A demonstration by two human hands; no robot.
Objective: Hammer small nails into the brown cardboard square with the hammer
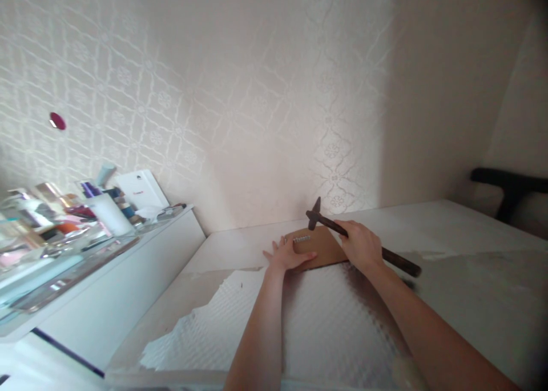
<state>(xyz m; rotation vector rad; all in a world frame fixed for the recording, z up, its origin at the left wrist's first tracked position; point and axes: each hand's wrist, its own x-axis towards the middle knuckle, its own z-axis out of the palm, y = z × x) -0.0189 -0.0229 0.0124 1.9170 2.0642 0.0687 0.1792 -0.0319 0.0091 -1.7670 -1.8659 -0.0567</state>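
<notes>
My right hand (362,245) grips the dark handle of a hammer (315,214). The hammer's head is raised a little above a brown board (327,245), which looks like cardboard or thin wood. A row of small, pale, shiny pieces (302,238) runs across the board's upper part; they are too small to name. My left hand (289,258) lies on the left side of the board with its fingers spread, close to that row. Under and in front of the board is a white, dimpled sheet (329,322) with a ragged left edge.
To the left stands a white cabinet (128,282), its top crowded with bottles (110,214) and a white box (142,190). A patterned wall (257,123) rises behind the pale work surface (471,299). At the right edge is a black chair part (509,182).
</notes>
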